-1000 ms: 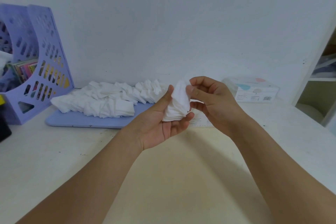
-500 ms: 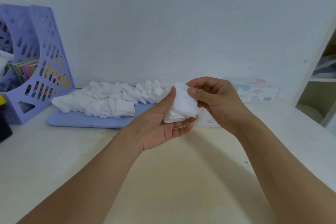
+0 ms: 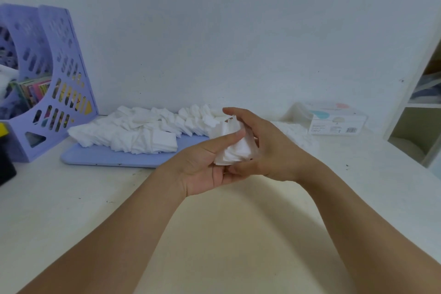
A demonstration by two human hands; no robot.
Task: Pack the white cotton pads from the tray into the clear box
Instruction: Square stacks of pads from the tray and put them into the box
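A small stack of white cotton pads (image 3: 232, 147) sits between both hands above the table. My left hand (image 3: 205, 162) cradles the stack from below with its thumb laid across the front. My right hand (image 3: 267, 148) curls over the stack's top and right side. Behind them, a light blue tray (image 3: 107, 156) carries rows of loose white cotton pads (image 3: 143, 131). The clear box (image 3: 334, 119), with a printed label, stands at the back right against the wall, partly hidden behind my right hand.
A purple perforated file holder (image 3: 47, 79) with books stands at the far left. A black object (image 3: 6, 169) sits at the left edge. A white shelf unit (image 3: 420, 114) rises on the right. The wall runs close behind the tray.
My right hand has moved from pinching the stack's upper edge to wrapping over its top and side. The stack has turned and sits lower in my left hand.
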